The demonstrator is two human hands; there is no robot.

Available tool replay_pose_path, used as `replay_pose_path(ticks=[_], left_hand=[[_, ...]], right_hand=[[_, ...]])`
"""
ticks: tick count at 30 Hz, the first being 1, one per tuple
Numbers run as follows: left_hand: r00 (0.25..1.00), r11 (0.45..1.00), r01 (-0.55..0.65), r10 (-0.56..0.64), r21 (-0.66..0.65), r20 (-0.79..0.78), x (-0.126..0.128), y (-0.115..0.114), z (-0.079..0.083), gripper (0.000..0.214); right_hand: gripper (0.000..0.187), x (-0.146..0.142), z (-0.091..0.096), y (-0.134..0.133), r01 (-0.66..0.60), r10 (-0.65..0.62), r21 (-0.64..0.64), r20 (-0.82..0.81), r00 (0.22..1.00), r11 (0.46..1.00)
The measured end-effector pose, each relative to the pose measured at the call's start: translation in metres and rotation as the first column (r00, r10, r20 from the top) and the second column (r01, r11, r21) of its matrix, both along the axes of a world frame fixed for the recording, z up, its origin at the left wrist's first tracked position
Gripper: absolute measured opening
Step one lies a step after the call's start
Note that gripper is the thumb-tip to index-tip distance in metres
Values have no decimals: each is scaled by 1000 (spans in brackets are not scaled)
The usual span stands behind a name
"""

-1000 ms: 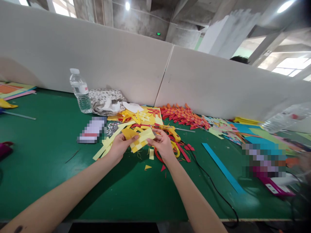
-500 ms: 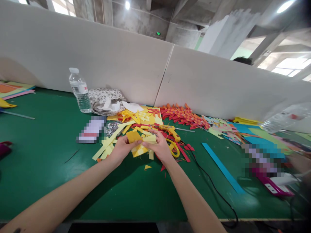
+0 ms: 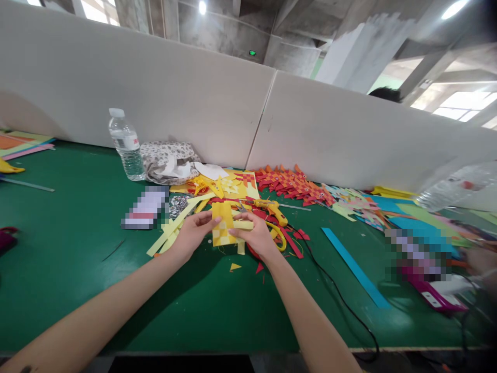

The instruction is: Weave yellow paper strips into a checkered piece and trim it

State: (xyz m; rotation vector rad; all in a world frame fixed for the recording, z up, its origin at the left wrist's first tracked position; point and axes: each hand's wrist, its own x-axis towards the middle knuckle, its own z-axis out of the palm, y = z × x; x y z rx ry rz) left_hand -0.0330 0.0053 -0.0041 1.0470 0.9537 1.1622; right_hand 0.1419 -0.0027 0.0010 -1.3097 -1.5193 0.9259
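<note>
A yellow piece of woven paper, checkered in darker and paler yellow, is held upright between my hands above the table. My left hand pinches its left edge with the thumb in front. On the other side, my right hand grips its right edge, where pale yellow strips stick out. Behind and below lie loose pale yellow paper strips, a yellow glue gun and yellow-handled scissors, partly hidden by my right hand.
Red-and-orange woven paper pieces lie by the white partition. A water bottle and a pixelated phone are on the left. Right of me are a blue strip, a black cord and a blurred hand of another person.
The woven paper has turned from a slant to nearly upright and faces me more squarely. Both hands keep hold of it, with the fingers slightly shifted.
</note>
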Motion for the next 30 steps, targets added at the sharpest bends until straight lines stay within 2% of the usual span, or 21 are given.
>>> replay_pose_path(ticks=[3, 10, 17, 21, 27, 30], left_hand=[[996, 994, -91, 92, -52, 20, -1, 4, -3, 36], [990, 987, -125, 132, -99, 58, -1, 4, -1, 39], [999, 989, -36, 32, -147, -29, -2, 5, 0, 50], [999, 990, 7, -12, -138, -36, -2, 5, -4, 40], [999, 996, 29, -31, -87, -23, 0, 3, -6, 37], [999, 996, 29, -31, -87, -19, 0, 3, -8, 40]], right_hand=[[34, 0, -1, 1, 0, 0, -16, -3, 1000, 1000], [36, -1, 0, -1, -11, 10, -43, -32, 999, 999], [39, 0, -2, 1, 74, -73, 27, -35, 997, 997], [40, 0, -2, 1, 114, -112, 51, -30, 993, 992], [36, -4, 1, 0, 95, -98, -26, -149, 984, 995], [31, -4, 0, 1, 109, -113, -32, -152, 982, 994]])
